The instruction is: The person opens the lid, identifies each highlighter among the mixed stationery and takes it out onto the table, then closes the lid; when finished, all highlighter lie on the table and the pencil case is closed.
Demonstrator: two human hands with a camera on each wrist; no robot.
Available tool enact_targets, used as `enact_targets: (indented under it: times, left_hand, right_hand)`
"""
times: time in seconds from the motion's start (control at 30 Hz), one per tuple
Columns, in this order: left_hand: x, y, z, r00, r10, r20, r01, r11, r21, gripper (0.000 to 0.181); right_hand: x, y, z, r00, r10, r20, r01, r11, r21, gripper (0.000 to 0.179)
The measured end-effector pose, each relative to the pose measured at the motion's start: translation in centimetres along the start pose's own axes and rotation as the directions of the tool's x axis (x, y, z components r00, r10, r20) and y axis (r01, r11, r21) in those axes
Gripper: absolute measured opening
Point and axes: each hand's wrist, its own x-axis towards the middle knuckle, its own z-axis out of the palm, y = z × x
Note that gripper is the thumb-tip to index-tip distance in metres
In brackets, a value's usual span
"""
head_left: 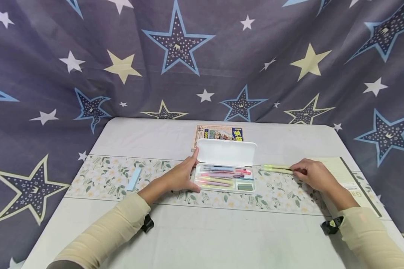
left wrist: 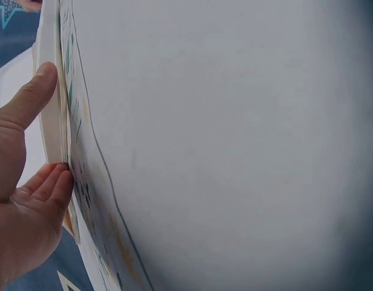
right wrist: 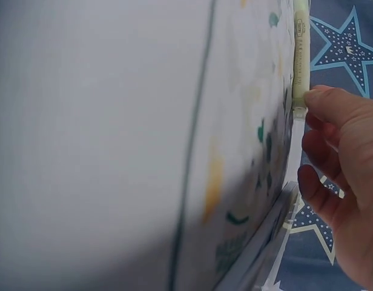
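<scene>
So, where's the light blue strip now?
In the head view, the light blue strip lies on the floral band, left of the open white case.

Between the sleeved forearms, the front of the white worktop gives an open approach to the pencil case. The left hand blocks the case's left side; the raised lid stands like a wall before a book. To the right, yellow pens and the right hand bar the way, the right arm crossing a notebook. Nearer than the pens, bare floral runner leaves room.
</scene>
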Motion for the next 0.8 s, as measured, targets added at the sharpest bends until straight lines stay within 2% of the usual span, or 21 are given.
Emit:
enact_targets:
  times: [0.1, 0.23, 0.4, 0.8]
  left_hand:
    - [0.0, 0.0, 0.0, 1.000, -0.001, 0.003, 0.001, 1.000, -0.007, 0.151]
    - [-0.1, 0.1, 0.0, 1.000, -0.003, 0.003, 0.003, 1.000, -0.003, 0.151]
    - [-0.1, 0.2, 0.0, 1.000, -0.001, 0.004, 0.001, 1.000, 0.005, 0.151]
    - [-0.1, 0.1, 0.0, 1.000, 0.004, -0.004, -0.004, 1.000, 0.017, 0.151]
  right_hand:
    - [0.0, 0.0, 0.0, 1.000, 0.002, -0.003, -0.002, 1.000, -0.007, 0.016]
    - [0.2, -0.3, 0.0, 0.999, -0.028, -0.047, 0.026, 0.999, -0.025, 0.015]
    - [0.8, -1.3, 0.1, 0.995, -0.055, -0.082, 0.055, 0.998, -0.003, 0.015]
    - [3.4, -5.0, 1.0, 0.995, -0.091, -0.034, 0.093, 0.994, 0.063, 0.015]
